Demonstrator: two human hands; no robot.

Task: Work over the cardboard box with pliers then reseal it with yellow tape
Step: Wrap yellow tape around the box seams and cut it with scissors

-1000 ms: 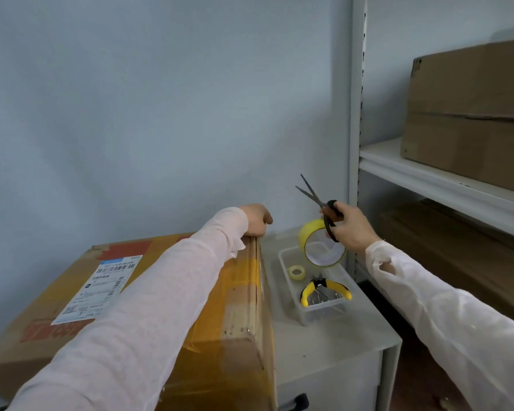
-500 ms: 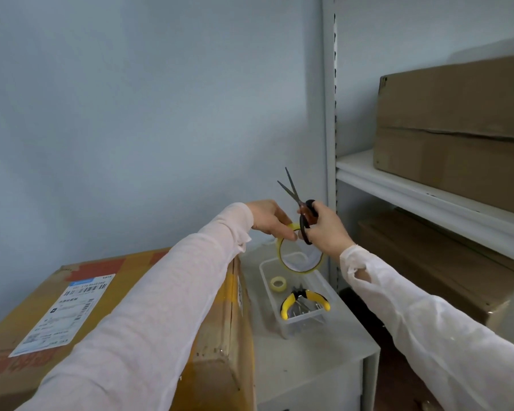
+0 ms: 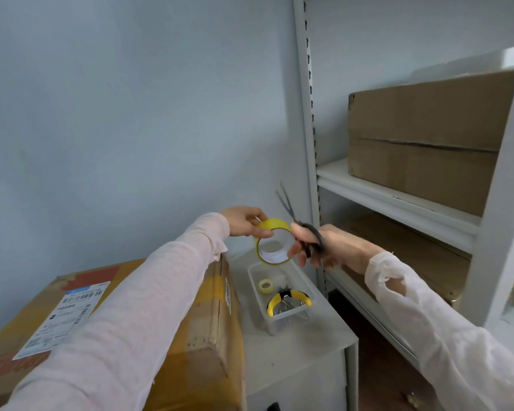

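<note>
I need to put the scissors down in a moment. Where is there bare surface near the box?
The white cabinet top is bare in front of the clear tray, toward its near edge, and in a narrow strip between the tray and the cardboard box. The tray is crowded with the pliers and a small tape roll. The left arm covers most of the box top.
</note>
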